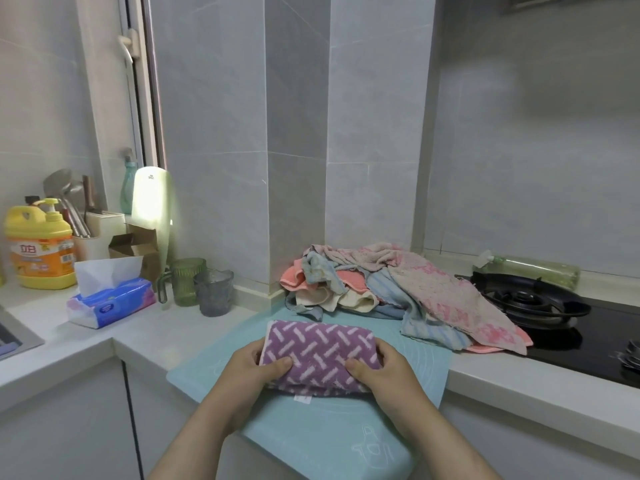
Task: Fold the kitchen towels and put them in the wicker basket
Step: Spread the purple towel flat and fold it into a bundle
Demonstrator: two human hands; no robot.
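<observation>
Your left hand (258,367) and right hand (381,370) each grip one end of the single folded purple towel (318,355), at the centre of the teal mat (346,438). Judge it soft, light and limp: support both ends. At the mat's far edge lies one pile of towels (398,292); their number is unclear. No wicker basket shows.

Purple towel (320,355) fuzzy cloth (woven pattern); hob (588,337) glossy glass

The white stone surface (156,327) carries a pale teal rubbery mat (311,427) at its near edge. A blue soft tissue pack (114,303), a green ribbed glass cup (187,280) and a grey glass cup (213,292) stand left. A crumpled heap of pastel towels (398,285) lies far on the mat, spilling onto the black gas hob (588,337) right.
</observation>
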